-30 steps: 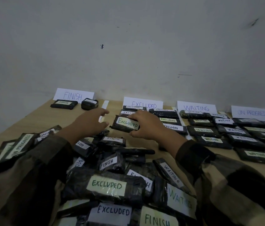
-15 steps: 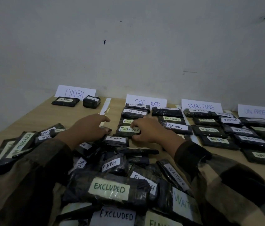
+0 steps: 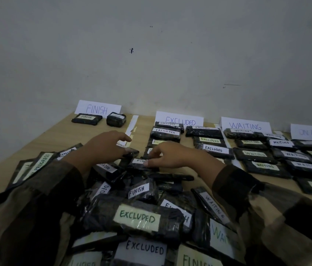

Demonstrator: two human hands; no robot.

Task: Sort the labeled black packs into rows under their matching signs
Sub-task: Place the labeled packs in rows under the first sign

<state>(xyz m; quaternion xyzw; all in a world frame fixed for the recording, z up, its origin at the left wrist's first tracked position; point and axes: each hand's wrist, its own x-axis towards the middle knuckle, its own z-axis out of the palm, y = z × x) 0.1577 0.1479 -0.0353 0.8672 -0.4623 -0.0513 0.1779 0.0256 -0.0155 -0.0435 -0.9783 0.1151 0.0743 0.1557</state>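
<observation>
Black film-wrapped packs lie heaped in a pile [image 3: 141, 208] at the near side of the worktop [image 3: 42, 139]. The one being taken is the FINISH pack [image 3: 137, 161] at the pile's far edge, with only the start of its white label showing. The right hand [image 3: 172, 156] pinches its right end, thumb below and fingertips curled over the top. The left hand [image 3: 103, 146] lies just beside it over another dark pack [image 3: 132, 151]; its forefinger is stretched out, but whether the other fingers grip that pack I cannot tell. The step looks like lifting this pack free and carrying it far left to the FINISH sign [image 3: 97, 109], where only two packs [image 3: 86, 119] sit so far. To do it well, the pinch should take in the pack's body and not just the slippery film, which could stretch or slide. It is better to lift straight up before swinging left, since neighbouring packs overlap it and may drag along. The left hand could hold those neighbours down. The path should stay clear of the paper strip [image 3: 133, 123] and the EXCLUDED rows [image 3: 165, 132] close behind the right hand. It should be set down label up, just beside the two packs, square to the sign.
</observation>
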